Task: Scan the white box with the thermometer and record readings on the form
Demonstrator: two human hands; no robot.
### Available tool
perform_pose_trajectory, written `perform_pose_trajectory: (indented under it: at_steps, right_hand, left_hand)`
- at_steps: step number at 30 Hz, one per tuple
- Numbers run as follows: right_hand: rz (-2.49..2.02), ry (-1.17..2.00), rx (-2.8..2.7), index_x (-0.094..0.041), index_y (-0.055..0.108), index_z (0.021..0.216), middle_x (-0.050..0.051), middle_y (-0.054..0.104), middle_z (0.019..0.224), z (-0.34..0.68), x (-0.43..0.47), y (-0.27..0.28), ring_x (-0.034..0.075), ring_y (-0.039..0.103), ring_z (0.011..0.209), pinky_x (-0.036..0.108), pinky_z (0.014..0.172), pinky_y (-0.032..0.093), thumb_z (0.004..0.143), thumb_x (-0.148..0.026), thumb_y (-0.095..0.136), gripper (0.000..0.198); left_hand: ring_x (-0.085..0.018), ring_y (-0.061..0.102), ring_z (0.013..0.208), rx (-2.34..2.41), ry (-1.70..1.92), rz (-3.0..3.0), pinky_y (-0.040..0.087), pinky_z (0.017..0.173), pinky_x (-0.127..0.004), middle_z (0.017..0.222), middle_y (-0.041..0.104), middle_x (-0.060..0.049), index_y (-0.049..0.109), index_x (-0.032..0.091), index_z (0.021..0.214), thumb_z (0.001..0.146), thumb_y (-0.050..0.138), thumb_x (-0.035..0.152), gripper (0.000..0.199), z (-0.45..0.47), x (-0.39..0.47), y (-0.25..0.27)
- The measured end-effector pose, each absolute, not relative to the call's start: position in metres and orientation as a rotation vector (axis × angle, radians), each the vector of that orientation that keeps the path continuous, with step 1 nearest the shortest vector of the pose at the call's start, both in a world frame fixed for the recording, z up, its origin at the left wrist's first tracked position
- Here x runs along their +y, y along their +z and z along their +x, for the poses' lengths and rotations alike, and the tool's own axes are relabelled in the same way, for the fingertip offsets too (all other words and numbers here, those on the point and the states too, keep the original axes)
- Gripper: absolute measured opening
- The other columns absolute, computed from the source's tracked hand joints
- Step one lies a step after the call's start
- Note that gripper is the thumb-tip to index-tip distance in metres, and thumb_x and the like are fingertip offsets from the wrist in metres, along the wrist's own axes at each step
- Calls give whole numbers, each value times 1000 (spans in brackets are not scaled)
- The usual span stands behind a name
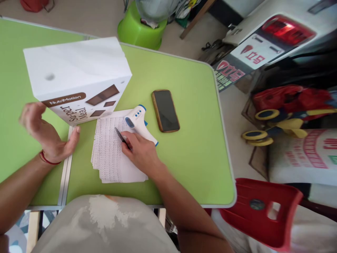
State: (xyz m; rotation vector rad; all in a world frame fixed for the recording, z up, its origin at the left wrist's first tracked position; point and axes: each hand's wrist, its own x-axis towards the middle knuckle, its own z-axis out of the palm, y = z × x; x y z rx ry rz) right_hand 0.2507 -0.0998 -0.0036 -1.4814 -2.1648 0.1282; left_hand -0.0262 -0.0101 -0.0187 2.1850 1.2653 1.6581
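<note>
A pen (119,133) is slanting over the papers (107,149), and the person's right hand (140,149) is gripping it, thumb and fingers closing around its lower part; whether the tip is touching the top sheet cannot be told. The papers are lying in an uneven stack, the top sheet showing dense rows of small handwriting. A white and blue thermometer (142,128) is lying across the upper right part of the papers, close to the right hand. A white box (79,66) marked "NutriMotion" is standing behind the papers and to their left. Left of the papers, the left hand (51,137) is hovering just beside the box, its fingers open and loosely curving, holding nothing; a red string (48,159) is circling its wrist. A phone (167,111) is lying right of the papers, past the thermometer. Under the papers, a green table (195,161) is supporting everything.
</note>
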Motion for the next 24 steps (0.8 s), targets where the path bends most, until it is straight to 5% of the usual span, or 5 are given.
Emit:
perform_pose_trajectory:
  at_steps: [2,7,14,18,24]
  right_hand:
    - [-1357,267,-2079,-20,61,109,3,62,77,253,-98,-1,13,56,62,25,55,44,91,-14,47,24]
    - [-1093,690,-1835,-25,53,122,5,58,92,254,-95,1,16,58,83,32,73,52,94,-12,39,35]
    - [-1091,695,-1686,-26,52,107,0,51,84,247,-97,-12,16,52,73,33,68,49,87,-34,62,24]
    - [-1165,807,-1637,-23,57,102,0,54,75,244,-98,-14,14,54,66,31,63,49,96,-35,41,21]
    - [-1393,769,-1550,-22,58,93,-2,62,71,238,-98,-17,11,55,57,25,54,48,82,-26,54,12]
  left_hand:
    - [-25,50,100,930,2071,2429,47,87,-46,108,39,-4,38,28,131,55,83,56,93,-18,-15,-11]
    - [-12,56,71,576,1722,2663,47,58,-25,92,55,1,51,23,126,71,74,21,59,4,-36,15]
    - [-29,53,125,561,683,2707,45,103,-51,128,62,-12,41,18,138,93,52,19,46,3,-48,8]
    - [-29,46,134,534,539,2692,37,110,-53,132,60,-12,37,17,141,95,47,15,47,2,-46,5]
    - [-27,47,133,498,505,2681,36,111,-51,134,60,-9,54,19,126,95,47,14,31,3,-45,5]
